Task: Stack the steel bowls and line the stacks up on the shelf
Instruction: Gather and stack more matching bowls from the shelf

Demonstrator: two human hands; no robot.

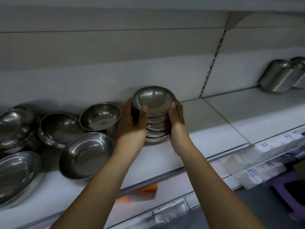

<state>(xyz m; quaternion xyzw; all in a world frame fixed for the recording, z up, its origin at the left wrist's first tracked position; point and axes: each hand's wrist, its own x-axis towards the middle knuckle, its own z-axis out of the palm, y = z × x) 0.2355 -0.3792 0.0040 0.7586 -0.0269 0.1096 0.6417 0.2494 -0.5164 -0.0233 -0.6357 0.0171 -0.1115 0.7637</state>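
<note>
**Two-handed hold on a stack of steel bowls at the shelf**

A stack of nested steel bowls (156, 124) stands mid-shelf, near the back panel, with its base at the surface of the white shelf (206, 123). The left hand (133, 119) grips the stack's left side and the right hand (177, 119) its right side. Each hand has its fingers curled round the bowls and its thumb reaching the top rim. To the left lie loose bowls (86, 155), unstacked, some tilted and overlapping. Far right, well apart, steel canisters (280, 76) stand against the back panel. An orange package (143, 192) shows on the level below.
</note>
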